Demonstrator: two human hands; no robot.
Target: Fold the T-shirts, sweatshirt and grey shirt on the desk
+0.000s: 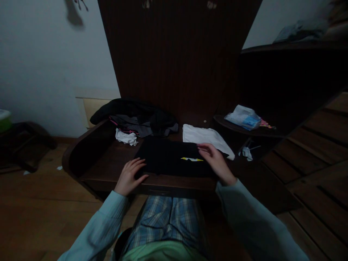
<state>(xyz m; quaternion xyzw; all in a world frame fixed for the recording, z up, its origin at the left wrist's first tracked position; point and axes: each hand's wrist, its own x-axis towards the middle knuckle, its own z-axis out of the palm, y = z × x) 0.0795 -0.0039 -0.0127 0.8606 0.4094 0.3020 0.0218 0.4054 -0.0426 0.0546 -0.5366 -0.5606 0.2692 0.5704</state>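
A black folded garment (163, 156) lies flat on the dark wooden bench top, with a yellow and white print (191, 159) showing near its right end. My left hand (132, 174) rests at the garment's left front corner, its fingers spread and the thumb apart. Over the right end of the garment is my right hand (214, 159), fingers slightly bent and touching or just above the cloth. Neither hand grips anything that I can see. Just behind my right hand lies a folded white cloth (203, 137), partly beside the black garment.
Dark clothes (138, 114) are heaped at the bench's back left, with a crumpled white cloth (126, 137) before them. A plastic package (244, 116) sits on the small right shelf (228, 125). The bench's curved side (73, 156) rises at left; a slatted wooden surface (312, 156) stands right.
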